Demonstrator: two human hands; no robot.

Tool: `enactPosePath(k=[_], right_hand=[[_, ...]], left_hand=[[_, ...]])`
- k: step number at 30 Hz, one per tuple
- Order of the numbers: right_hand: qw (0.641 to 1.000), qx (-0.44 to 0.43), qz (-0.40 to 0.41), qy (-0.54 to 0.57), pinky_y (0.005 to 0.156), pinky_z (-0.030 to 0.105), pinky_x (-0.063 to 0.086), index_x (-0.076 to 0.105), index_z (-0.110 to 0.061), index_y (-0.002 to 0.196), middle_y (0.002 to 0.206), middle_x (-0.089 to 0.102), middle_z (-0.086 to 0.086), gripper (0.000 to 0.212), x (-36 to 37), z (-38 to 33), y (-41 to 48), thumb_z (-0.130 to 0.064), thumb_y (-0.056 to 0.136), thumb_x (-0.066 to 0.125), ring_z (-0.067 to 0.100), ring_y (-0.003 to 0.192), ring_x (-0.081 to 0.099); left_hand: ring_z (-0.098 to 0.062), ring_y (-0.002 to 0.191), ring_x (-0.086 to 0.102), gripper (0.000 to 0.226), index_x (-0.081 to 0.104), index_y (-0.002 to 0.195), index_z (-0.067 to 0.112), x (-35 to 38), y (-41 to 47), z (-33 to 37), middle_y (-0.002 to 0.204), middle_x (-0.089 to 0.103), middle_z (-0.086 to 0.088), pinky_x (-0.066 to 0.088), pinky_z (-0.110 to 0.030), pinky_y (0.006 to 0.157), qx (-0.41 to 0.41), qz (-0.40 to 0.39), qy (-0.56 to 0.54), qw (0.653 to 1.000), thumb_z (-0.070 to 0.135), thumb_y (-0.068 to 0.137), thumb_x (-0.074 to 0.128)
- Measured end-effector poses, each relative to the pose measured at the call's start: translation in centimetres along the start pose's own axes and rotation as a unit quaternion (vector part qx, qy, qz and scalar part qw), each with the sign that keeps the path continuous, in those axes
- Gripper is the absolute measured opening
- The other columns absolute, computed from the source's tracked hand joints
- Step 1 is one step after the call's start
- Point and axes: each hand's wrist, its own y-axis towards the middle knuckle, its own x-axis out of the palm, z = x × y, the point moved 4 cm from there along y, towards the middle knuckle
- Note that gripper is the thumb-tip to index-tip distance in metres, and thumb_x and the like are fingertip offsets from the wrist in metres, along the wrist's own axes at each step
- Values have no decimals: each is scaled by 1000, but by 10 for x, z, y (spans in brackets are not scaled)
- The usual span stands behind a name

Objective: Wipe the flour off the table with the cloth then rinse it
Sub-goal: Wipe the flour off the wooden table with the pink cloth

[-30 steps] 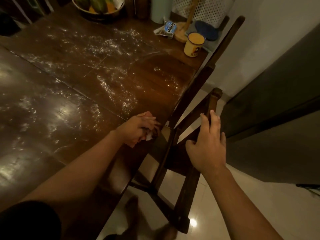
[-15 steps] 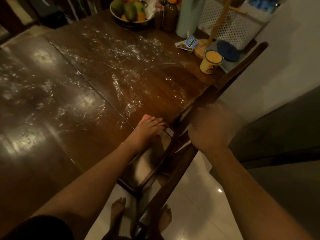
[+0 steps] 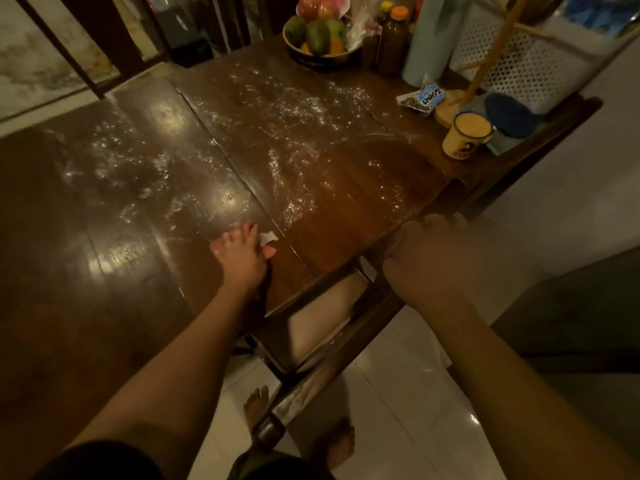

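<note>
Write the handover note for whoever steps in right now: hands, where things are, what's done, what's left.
Left hand: flat on the table near its front edge, pressing a small white cloth.
Right hand: blurred, on the chair back at the table edge; grip unclear.
Flour: spread across the middle and left of the table, thickest toward the fruit bowl. A curved cleaner patch near the mug.
Done: little wiped.
Left: wipe the rest, then rinse the cloth.

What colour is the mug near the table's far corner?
The mug is yellow, seen in the head view.
</note>
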Motion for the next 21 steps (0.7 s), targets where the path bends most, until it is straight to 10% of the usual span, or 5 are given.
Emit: enactPosePath(k=[8, 16, 21], right_hand=[[997, -20, 23, 71, 120, 65, 9, 39, -20, 141, 159, 17, 16, 75, 5, 6, -13, -40, 75, 68, 37, 152, -9], [998, -2, 11, 65, 120, 65, 2, 32, -22, 147, 168, -1, 7, 82, 3, 11, -28, -57, 74, 43, 26, 153, -20], [996, 34, 1, 77, 119, 62, -5, 14, -22, 157, 166, -21, 0, 93, 7, 11, -28, -59, 80, 51, 19, 149, -31]], left_hand=[[-29, 150, -7, 64, 12, 155, 39, 24, -25, 91, 165, -2, 2, -8, -58, 118, 289, -142, 17, 947, 36, 97, 39], [-39, 150, 2, 59, 16, 156, 29, 23, 26, 134, 165, 3, -12, 1, -65, 117, 92, -97, -22, 991, 32, 102, 40], [-39, 150, -7, 61, 9, 157, 29, 30, 50, 196, 165, -6, -10, -5, -64, 115, 178, -143, 6, 973, 30, 103, 37]])
